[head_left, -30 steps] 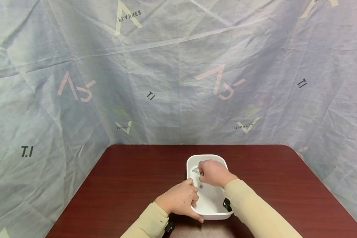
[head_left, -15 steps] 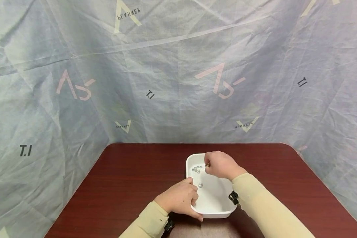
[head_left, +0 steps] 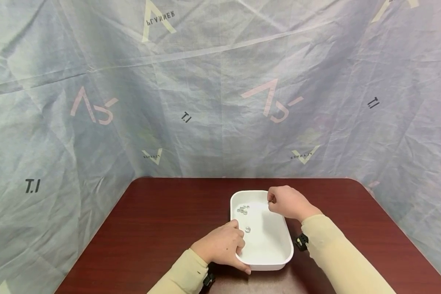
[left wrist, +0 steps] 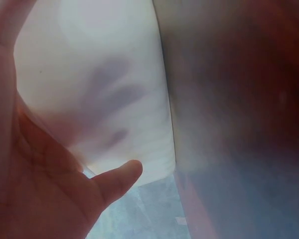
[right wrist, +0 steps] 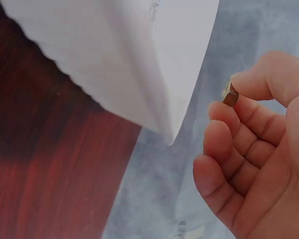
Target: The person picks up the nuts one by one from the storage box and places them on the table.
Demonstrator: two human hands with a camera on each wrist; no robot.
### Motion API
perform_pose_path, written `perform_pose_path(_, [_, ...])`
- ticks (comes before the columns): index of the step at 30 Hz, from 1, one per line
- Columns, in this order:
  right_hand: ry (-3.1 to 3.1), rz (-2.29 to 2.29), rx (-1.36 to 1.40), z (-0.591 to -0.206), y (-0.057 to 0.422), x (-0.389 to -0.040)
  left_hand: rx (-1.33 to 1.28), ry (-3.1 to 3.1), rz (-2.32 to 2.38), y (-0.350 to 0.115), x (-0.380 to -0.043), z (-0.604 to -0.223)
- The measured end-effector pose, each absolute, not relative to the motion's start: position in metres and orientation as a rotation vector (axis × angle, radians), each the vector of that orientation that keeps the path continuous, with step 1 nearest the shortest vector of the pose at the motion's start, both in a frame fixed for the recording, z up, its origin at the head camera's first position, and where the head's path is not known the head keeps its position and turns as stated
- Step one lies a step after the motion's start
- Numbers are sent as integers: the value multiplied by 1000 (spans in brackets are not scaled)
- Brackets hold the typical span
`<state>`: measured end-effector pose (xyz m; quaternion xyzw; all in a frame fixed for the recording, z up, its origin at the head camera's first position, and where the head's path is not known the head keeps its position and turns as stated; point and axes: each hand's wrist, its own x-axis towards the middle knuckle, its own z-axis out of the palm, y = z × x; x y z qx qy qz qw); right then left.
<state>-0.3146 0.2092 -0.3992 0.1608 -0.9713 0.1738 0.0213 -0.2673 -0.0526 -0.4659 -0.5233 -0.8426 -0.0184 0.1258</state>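
A white rounded rectangular tray (head_left: 268, 245) is on the dark red table. My left hand (head_left: 222, 245) grips its near left corner, fingers over the rim and thumb along the outer front. Through the translucent wall, finger shadows show in the left wrist view. Above the tray's far right rim, my right hand (head_left: 288, 202) pinches a small brass-coloured hex nut (right wrist: 230, 95) between thumb and index finger. Inside the tray, several small silvery nuts (head_left: 242, 210) cluster near the far left corner. One separate silvery nut (head_left: 248, 230) lies closer to my left hand.
The dark red tabletop (head_left: 169, 216) extends around the tray on both sides. A grey printed cloth (head_left: 220, 94) hangs behind and beside the table. Each wrist wears a black strap-mounted device (head_left: 301, 242).
My right hand has moved right from over the silvery nuts to the tray's far right rim, carrying the brass-coloured nut. The left hand and tray have stayed put.
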Motion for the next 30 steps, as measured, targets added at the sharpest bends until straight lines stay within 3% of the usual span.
perform_pose_path(14, [-2994,594,260,-435,262,-319,-1527,-2427,-89,-52,-267,-467])
perform_pose_path(30, [-3095,498,173,-463,278,-314,-1513,-2453,-75,-53,-268,-469])
